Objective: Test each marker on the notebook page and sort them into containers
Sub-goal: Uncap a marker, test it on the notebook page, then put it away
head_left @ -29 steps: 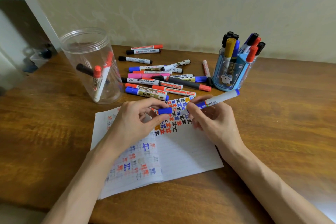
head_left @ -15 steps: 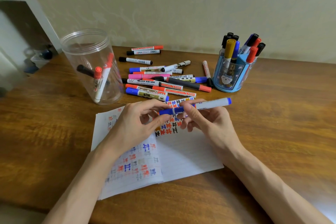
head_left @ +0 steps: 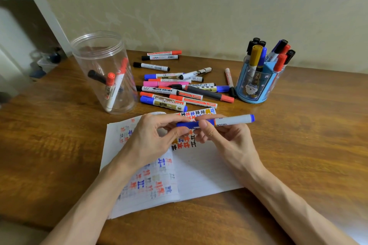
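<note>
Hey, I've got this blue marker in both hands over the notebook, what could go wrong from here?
1. The left hand pinches the cap and the right hand grips the blue marker; whether the cap is fully seated cannot be told, so it might dry out or stain the notebook.
2. Reaching for the clear jar or the blue holder could sweep the loose markers just beyond the page and set them rolling.

wooden table [head_left: 308,135] carries open notebook [head_left: 201,173], loose markers [head_left: 179,89], clear jar [head_left: 103,73], blue holder [head_left: 256,85].
</note>
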A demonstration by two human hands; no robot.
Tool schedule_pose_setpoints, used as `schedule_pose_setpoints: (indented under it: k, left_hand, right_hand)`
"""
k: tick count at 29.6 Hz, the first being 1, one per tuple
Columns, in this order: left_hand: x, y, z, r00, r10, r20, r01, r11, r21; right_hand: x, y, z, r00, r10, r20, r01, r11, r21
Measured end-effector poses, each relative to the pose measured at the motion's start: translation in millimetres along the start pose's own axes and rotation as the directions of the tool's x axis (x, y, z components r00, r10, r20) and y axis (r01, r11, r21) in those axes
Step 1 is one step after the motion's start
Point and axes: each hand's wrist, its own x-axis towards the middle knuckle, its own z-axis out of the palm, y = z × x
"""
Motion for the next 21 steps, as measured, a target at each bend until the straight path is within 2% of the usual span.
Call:
schedule_pose_setpoints:
  k: [4,7,10,12,15,18,21]
  left_hand:
    - [8.4,-4.1,-0.1,0.998,-0.041,0.037,0.042,0.998,-0.036]
    - [8.7,-8.8,-7.0,0.996,-0.086,0.038,0.088,0.994,-0.064]
    - [6.5,-9.1,-11.7,0.997,-0.069,-0.014,0.068,0.993,-0.099]
    - [5.5,-6.2,-13.4,0.995,-0.052,-0.090,0.036,0.983,-0.178]
    - [0.0,2.8,-20.5,0.984,-0.060,-0.169,-0.001,0.940,-0.342]
    - [-9.0,13.6,-31.5,0.973,-0.030,-0.227,-0.062,0.919,-0.390]
    - [-21.8,23.3,-52.6,0.952,-0.021,-0.305,-0.101,0.919,-0.380]
  right_hand:
    - [8.7,-5.7,-13.3,0.993,0.108,-0.045,-0.106,0.993,0.047]
    - [9.5,-8.2,-23.0,0.982,0.130,-0.135,-0.111,0.984,0.137]
    - [5.7,-8.5,-26.1,0.976,0.154,-0.155,-0.134,0.982,0.129]
    - [4.6,-10.2,-26.2,0.977,0.184,-0.111,-0.172,0.979,0.111]
    - [4.9,-8.9,-19.5,0.987,0.163,-0.003,-0.163,0.984,-0.072]
    - [7.7,-10.0,-5.7,0.972,0.110,0.206,-0.066,0.976,-0.208]
    - [15.1,-16.1,10.3,0.947,0.060,0.316,0.080,0.908,-0.412]
